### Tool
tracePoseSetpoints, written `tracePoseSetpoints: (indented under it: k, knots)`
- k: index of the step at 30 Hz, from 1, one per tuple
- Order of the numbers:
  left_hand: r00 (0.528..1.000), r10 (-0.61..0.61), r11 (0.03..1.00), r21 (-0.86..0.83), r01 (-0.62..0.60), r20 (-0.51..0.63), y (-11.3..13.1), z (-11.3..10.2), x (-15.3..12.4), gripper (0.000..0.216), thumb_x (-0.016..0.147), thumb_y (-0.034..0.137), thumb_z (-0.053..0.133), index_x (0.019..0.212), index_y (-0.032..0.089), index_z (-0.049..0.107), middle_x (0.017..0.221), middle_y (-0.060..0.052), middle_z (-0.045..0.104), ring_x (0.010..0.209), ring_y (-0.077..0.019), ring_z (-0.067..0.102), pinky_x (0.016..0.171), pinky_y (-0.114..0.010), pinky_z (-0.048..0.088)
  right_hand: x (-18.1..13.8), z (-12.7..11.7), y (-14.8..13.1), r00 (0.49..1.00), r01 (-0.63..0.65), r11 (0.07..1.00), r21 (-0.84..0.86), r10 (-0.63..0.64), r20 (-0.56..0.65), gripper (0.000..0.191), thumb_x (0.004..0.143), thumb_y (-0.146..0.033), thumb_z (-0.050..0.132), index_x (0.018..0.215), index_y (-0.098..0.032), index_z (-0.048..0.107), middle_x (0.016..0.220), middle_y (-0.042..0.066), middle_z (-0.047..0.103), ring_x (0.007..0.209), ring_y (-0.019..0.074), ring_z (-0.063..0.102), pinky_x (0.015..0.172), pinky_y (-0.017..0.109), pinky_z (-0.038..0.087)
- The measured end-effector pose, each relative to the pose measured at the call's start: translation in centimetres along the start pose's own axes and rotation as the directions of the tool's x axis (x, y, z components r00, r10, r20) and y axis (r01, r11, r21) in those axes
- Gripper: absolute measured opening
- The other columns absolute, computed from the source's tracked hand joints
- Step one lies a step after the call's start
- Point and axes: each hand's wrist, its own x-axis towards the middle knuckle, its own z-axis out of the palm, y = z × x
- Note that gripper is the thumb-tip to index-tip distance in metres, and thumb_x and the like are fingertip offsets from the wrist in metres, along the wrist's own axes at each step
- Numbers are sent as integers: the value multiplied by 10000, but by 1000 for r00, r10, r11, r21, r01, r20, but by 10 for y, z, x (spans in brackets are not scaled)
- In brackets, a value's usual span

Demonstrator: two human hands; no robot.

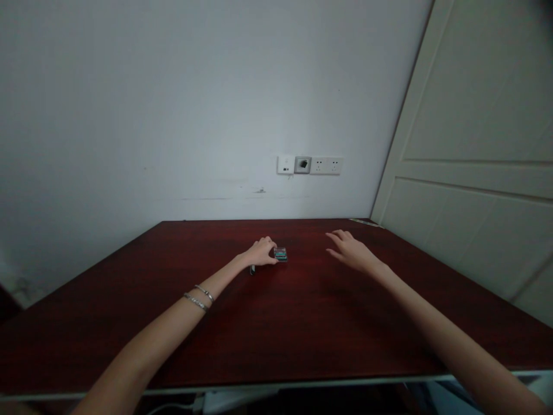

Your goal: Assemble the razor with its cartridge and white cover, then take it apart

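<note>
My left hand [260, 252], with bracelets on the wrist, has its thumb and fingers closed on the left side of a small clear box [280, 254]. Teal and pinkish contents show through the box; their kind is too small to make out. The box is on or just above the dark red tabletop [268, 323]. Partly hidden under my left wrist lies a small dark object with a light edge [253, 270]. To the right of the box and apart from it, my right hand [349, 248] is held over the table, fingers apart and holding nothing.
Behind the table stands a white wall with a row of sockets [318, 166]. A pale panelled door [466, 173] borders the right side. A thin flat strip [365, 222] lies at the back right corner. Below the front edge, a white cable [173, 407] shows.
</note>
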Motion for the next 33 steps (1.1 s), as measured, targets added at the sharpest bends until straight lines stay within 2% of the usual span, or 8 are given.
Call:
tracePoseSetpoints:
  k: [3,7,10,14,19,24,29,33]
  knots:
    - [999,-22,1000,-16,23,37,-18,6,0,440,697,416,577,1054,160,574,1067,-108,502,989,-252,488,846,-367,400,-7,9,42,965,-224,967,-123,237,111,444,853,-363,420,1220,-125,497,1193,189,470,1085,315,449,817,404,453]
    - [998,-36,999,40,34,47,-25,10,1,446,686,431,584,1053,178,600,1047,-115,513,1004,-287,465,845,-394,391,-23,21,81,831,-452,859,-240,503,236,388,841,-354,435,1091,-99,587,1118,209,504,1040,346,484,760,422,453]
    - [997,-35,998,62,31,65,-22,9,1,465,670,457,591,1044,184,620,1049,-120,515,1020,-301,443,848,-399,386,-34,27,96,756,-535,804,-257,592,278,411,842,-395,431,1025,-82,626,1105,235,523,1020,363,519,738,429,449]
    - [995,-57,996,75,51,76,-19,8,0,456,646,464,600,1025,212,630,1077,-103,515,1045,-291,423,888,-418,359,-38,31,105,711,-567,798,-203,599,368,404,842,-391,427,994,-83,639,1039,231,592,923,332,599,695,400,460]
    - [995,-54,996,75,47,87,-19,9,-2,559,632,471,596,1123,207,566,1121,-116,498,1073,-299,408,913,-447,333,-35,36,108,710,-554,814,-173,571,412,373,834,-358,428,985,-87,636,1040,223,610,911,320,615,679,378,456]
    - [996,-93,996,-12,93,-4,-24,1,-3,714,658,531,569,1265,186,424,1191,-137,470,1122,-309,389,916,-457,341,-35,45,109,770,-469,879,-83,454,448,312,838,-276,419,974,-88,627,1042,209,613,953,289,603,744,348,435]
    - [950,-227,968,-155,197,-212,-38,-14,-5,509,753,423,506,1182,150,513,1079,-117,562,1061,-265,461,895,-398,388,-37,46,103,812,-410,910,-64,396,429,297,845,-241,399,1011,-90,594,1026,198,616,948,265,606,772,326,420]
    - [900,-312,932,-282,228,-305,-52,-15,-8,318,755,295,518,1009,140,631,999,-95,626,964,-211,551,893,-325,413,-27,36,77,827,-397,915,-63,387,407,302,858,-248,373,1012,-95,583,1005,196,624,898,263,621,741,324,424]
